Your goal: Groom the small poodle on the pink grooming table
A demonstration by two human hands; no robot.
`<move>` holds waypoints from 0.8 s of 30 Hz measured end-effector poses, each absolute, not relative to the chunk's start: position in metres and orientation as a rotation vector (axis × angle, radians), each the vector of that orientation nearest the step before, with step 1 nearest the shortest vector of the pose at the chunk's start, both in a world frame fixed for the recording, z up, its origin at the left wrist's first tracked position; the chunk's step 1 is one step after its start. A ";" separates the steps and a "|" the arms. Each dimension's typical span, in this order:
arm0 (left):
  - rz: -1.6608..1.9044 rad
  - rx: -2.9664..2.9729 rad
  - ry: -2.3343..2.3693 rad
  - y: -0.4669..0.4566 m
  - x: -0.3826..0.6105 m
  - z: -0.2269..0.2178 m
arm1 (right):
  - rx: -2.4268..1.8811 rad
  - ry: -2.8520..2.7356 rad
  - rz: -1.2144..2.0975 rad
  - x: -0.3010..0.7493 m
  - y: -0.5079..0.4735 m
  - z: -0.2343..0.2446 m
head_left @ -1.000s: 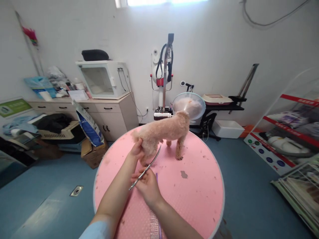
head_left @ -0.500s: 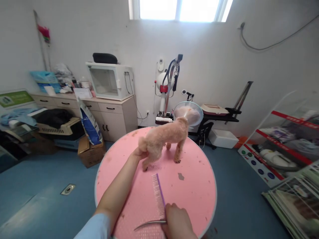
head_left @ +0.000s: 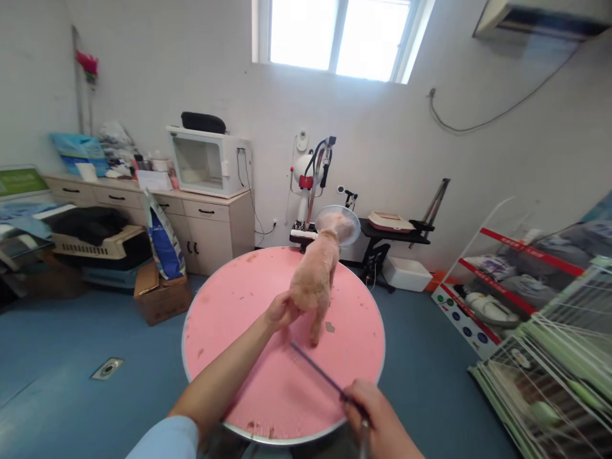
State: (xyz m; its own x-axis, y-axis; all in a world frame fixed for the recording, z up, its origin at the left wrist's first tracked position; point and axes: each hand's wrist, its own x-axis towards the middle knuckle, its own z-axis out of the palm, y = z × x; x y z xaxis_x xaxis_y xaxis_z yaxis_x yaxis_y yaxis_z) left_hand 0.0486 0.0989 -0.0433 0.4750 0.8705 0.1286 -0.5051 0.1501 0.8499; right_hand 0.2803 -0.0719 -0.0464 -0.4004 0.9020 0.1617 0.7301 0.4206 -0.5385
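Observation:
A small apricot, short-clipped dog (head_left: 315, 271) stands on a round pink table (head_left: 220, 319), its rear toward me. Around its head sits a clear cone collar (head_left: 351, 229). My left hand (head_left: 282, 310) is closed on the dog's hindquarters at the left; whether it grips the leg is hidden. One hind leg rests on the tabletop beside the hand. In my right hand (head_left: 375, 411), close to me, is a purple-backed comb (head_left: 318, 370), seen edge-on and pointing toward the dog. A metal tool, curved scissors by its look, also sits in that hand, mostly hidden.
Behind the table stand a grooming machine on a stand (head_left: 306, 182) and a black side table (head_left: 396, 234). Cabinets (head_left: 210, 233) and a cardboard box (head_left: 160, 296) are at the left. Wire cages (head_left: 549, 382) and a shelf rack (head_left: 502, 280) stand at the right.
The dog has turned from side-on to rear toward me, my left hand staying at its rear. My right hand has moved right, and the comb has rotated from teeth showing to edge-on.

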 end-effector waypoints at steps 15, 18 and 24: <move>1.257 1.574 0.909 0.149 0.013 0.007 | -1.347 -2.655 -0.111 0.294 -0.043 -0.011; 1.017 1.723 0.853 0.158 0.041 0.011 | -1.190 -2.829 -0.060 0.294 -0.059 -0.019; 1.051 1.665 0.876 0.159 0.067 0.007 | -1.414 -2.491 -0.204 0.301 -0.039 0.005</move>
